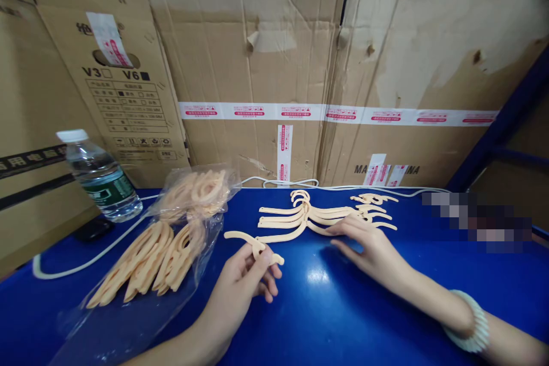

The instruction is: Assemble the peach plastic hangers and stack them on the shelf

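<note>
Blue table (317, 320): cream hangers (283, 221) lie in a row toward its far side; smaller cream pieces (374, 200) are near their right ends.
Risk at the row: the held hanger piece (258, 247) could catch the nearest hanger's left tip and pull the row crooked, because both overlap in this view.
Left hand (244, 280): thumb and fingers are clamped on this piece.
Right hand (366, 243): thumb stands apart from the fingers, at the nearest hanger's right arm; whether they touch it, I cannot tell.

Bare forearms (418, 291), the right one with a pale mint, ribbed band (469, 320), perhaps a scrunchie.
</note>
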`<state>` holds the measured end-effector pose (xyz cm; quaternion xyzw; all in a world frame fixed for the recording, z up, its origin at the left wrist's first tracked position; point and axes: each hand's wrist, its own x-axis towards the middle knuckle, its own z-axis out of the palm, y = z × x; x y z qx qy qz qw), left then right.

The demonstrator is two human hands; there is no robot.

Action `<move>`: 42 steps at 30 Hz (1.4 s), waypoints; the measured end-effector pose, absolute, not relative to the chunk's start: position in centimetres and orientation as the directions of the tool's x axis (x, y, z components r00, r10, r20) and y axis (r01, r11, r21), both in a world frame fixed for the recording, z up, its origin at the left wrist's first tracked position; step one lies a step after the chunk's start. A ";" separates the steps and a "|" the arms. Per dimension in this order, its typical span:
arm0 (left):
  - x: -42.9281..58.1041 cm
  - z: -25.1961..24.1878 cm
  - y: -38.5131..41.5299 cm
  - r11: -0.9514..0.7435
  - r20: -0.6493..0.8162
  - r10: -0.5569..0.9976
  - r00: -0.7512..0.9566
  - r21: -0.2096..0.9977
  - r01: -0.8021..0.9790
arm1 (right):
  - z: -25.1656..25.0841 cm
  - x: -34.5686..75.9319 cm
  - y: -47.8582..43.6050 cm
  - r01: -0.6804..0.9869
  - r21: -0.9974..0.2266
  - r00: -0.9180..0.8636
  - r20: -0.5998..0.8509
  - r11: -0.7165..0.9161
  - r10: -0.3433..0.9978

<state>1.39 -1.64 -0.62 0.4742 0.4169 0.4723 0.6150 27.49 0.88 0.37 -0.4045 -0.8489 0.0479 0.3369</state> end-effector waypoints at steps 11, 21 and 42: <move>0.2 -1.0 0.2 0.080 -0.085 0.996 -0.013 0.971 -0.224 | -0.8 29.5 3.2 0.757 -0.263 -0.463 0.429 0.598 0.775; 0.3 0.1 0.0 0.043 -0.033 0.999 0.034 0.929 -0.367 | 0.9 30.2 1.7 0.595 -0.613 -0.310 0.422 0.520 0.852; 0.6 1.1 -0.8 0.140 -0.059 0.984 0.169 0.841 -0.522 | 2.0 30.9 0.4 0.650 -0.424 -0.409 0.505 0.631 0.760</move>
